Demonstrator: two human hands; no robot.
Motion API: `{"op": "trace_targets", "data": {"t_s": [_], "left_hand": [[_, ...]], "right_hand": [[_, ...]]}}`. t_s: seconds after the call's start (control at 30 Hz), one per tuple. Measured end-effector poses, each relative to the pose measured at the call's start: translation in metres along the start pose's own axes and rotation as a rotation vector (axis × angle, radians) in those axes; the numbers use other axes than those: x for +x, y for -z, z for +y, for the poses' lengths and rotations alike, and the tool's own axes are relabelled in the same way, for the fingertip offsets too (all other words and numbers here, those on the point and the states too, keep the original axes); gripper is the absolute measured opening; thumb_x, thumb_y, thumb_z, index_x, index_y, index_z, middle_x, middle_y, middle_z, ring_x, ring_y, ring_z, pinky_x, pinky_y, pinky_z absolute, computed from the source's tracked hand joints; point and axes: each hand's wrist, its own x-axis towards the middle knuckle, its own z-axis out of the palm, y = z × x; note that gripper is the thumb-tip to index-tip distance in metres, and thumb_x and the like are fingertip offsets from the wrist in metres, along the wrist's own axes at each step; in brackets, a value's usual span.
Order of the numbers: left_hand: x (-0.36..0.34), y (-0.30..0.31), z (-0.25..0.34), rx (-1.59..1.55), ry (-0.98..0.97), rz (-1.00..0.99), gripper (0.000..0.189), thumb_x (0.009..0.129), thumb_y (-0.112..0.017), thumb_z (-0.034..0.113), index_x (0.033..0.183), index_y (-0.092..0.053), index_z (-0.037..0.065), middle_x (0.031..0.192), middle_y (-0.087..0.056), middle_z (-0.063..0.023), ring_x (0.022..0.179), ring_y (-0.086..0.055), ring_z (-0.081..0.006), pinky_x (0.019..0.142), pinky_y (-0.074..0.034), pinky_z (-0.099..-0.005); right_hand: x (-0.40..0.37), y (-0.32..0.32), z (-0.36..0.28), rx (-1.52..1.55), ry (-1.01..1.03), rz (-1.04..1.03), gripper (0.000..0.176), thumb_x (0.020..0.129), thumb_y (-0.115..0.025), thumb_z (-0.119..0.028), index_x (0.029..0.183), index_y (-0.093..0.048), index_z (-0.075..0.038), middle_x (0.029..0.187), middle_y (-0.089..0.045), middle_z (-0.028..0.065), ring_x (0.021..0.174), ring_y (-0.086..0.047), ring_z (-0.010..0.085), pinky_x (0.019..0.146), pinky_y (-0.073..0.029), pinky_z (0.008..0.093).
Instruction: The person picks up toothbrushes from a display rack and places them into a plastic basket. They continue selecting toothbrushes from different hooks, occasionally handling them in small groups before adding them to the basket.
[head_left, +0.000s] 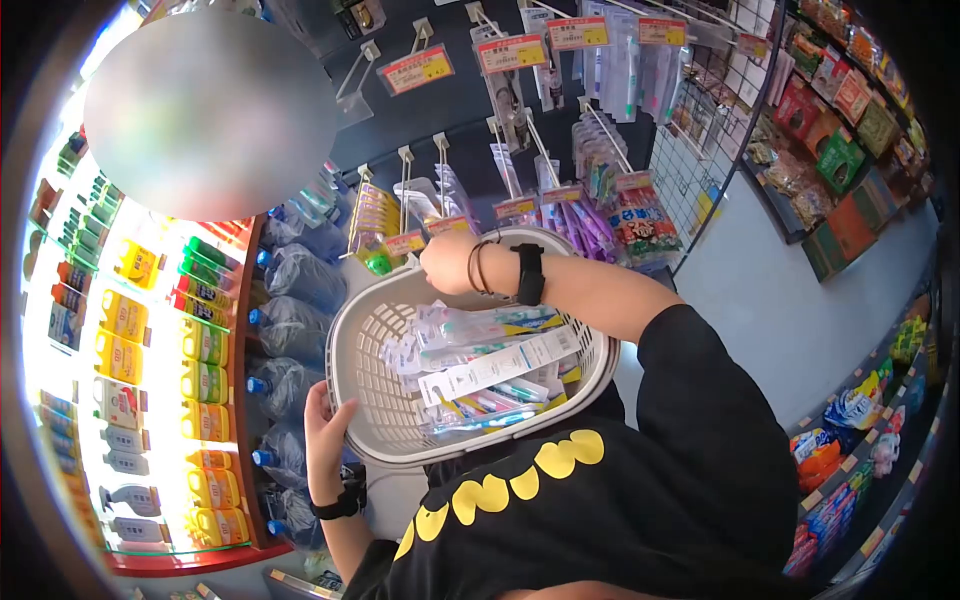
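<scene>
A light grey plastic basket [372, 410] is held against the front of my body, with several packaged toothbrushes [480, 330] and a long white package [500, 367] inside. My left hand [326, 425] grips the basket's left rim, thumb on top. My right hand [450, 262] reaches over the basket's far rim, close to the price tags of the lower hooks; its fingertips are partly hidden, and what they hold, if anything, cannot be made out. Just beyond it hang yellow packs [375, 215] and purple packs [590, 232] on hooks.
Wall hooks with price tags [515, 52] fill the upper middle. Large water bottles [300, 275] line the left side beside a lit shelf of yellow bottles [122, 357]. A wire rack [708, 135] and snack shelves [840, 160] stand right. Grey floor [740, 300] shows below them.
</scene>
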Motion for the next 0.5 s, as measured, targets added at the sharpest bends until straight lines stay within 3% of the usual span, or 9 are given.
{"op": "trace_targets", "data": {"t_s": [0.07, 0.13, 0.17, 0.2, 0.27, 0.33, 0.4, 0.5], "left_hand": [[0.01, -0.003, 0.007, 0.037, 0.009, -0.03, 0.035, 0.084, -0.059, -0.001, 0.115, -0.044, -0.003, 0.096, -0.062, -0.0061, 0.084, -0.058, -0.0097, 0.074, -0.046, -0.0219], [0.027, -0.008, 0.014, 0.284, -0.016, -0.079, 0.034, 0.085, -0.06, 0.003, 0.115, -0.045, -0.005, 0.098, -0.061, -0.0074, 0.086, -0.058, -0.0103, 0.074, -0.046, -0.0228], [0.039, -0.002, 0.018, 0.503, 0.051, -0.105, 0.038, 0.083, -0.063, 0.009, 0.114, -0.048, -0.004, 0.102, -0.061, -0.0121, 0.085, -0.06, -0.0154, 0.073, -0.048, -0.0271], [0.051, -0.001, 0.023, 0.501, 0.048, -0.115, 0.038, 0.083, -0.063, 0.009, 0.114, -0.048, -0.004, 0.102, -0.061, -0.0121, 0.085, -0.06, -0.0154, 0.073, -0.048, -0.0271], [0.075, -0.01, 0.06, 1.122, -0.15, -0.155, 0.042, 0.079, -0.066, 0.015, 0.115, -0.051, -0.001, 0.104, -0.061, -0.0153, 0.084, -0.062, -0.0214, 0.071, -0.048, -0.0321], [0.11, -0.019, 0.083, 1.043, -0.301, -0.14, 0.043, 0.079, -0.066, 0.018, 0.116, -0.053, 0.0, 0.104, -0.061, -0.0167, 0.083, -0.062, -0.0262, 0.07, -0.049, -0.0357], [0.125, -0.051, 0.126, 0.923, -0.516, -0.148, 0.038, 0.081, -0.064, 0.019, 0.112, -0.056, -0.001, 0.101, -0.063, -0.0147, 0.083, -0.062, -0.0251, 0.069, -0.049, -0.0348], [0.15, -0.083, 0.16, 0.777, -0.61, -0.262, 0.031, 0.083, -0.063, 0.019, 0.105, -0.059, -0.002, 0.094, -0.065, -0.0149, 0.082, -0.064, -0.025, 0.073, -0.049, -0.0315]], "right_hand": [[0.002, 0.0, 0.005, -0.031, -0.013, -0.058, 0.02, 0.073, -0.056, -0.015, 0.082, -0.072, -0.007, 0.084, -0.069, 0.0144, 0.081, -0.067, 0.0283, 0.068, -0.053, 0.0397], [0.005, -0.006, 0.017, -0.02, -0.031, -0.04, 0.019, 0.072, -0.058, -0.014, 0.083, -0.072, -0.007, 0.085, -0.069, 0.0136, 0.082, -0.067, 0.0276, 0.068, -0.053, 0.0388], [0.006, -0.007, 0.022, -0.018, -0.049, -0.044, 0.02, 0.072, -0.058, -0.015, 0.084, -0.072, -0.007, 0.086, -0.069, 0.0136, 0.081, -0.067, 0.0276, 0.068, -0.053, 0.0388], [0.008, -0.007, 0.027, -0.013, -0.065, -0.05, 0.02, 0.072, -0.059, -0.015, 0.085, -0.072, -0.007, 0.087, -0.069, 0.0136, 0.081, -0.067, 0.0275, 0.067, -0.053, 0.0388], [0.011, -0.001, 0.034, -0.013, -0.069, -0.059, 0.02, 0.073, -0.059, -0.016, 0.086, -0.071, -0.008, 0.085, -0.069, 0.0134, 0.079, -0.067, 0.0274, 0.066, -0.053, 0.0396], [0.014, -0.004, 0.035, 0.001, -0.063, -0.032, 0.019, 0.074, -0.059, -0.016, 0.085, -0.071, -0.007, 0.082, -0.069, 0.0131, 0.08, -0.067, 0.0275, 0.065, -0.053, 0.0406], [0.02, -0.01, 0.037, -0.015, -0.101, -0.033, 0.019, 0.073, -0.059, -0.016, 0.084, -0.071, -0.007, 0.081, -0.068, 0.0117, 0.08, -0.067, 0.0267, 0.066, -0.053, 0.0402], [0.032, -0.023, 0.029, -0.073, -0.116, -0.02, 0.019, 0.074, -0.056, -0.013, 0.084, -0.071, -0.008, 0.08, -0.068, 0.0106, 0.078, -0.067, 0.027, 0.068, -0.052, 0.0395]]}}
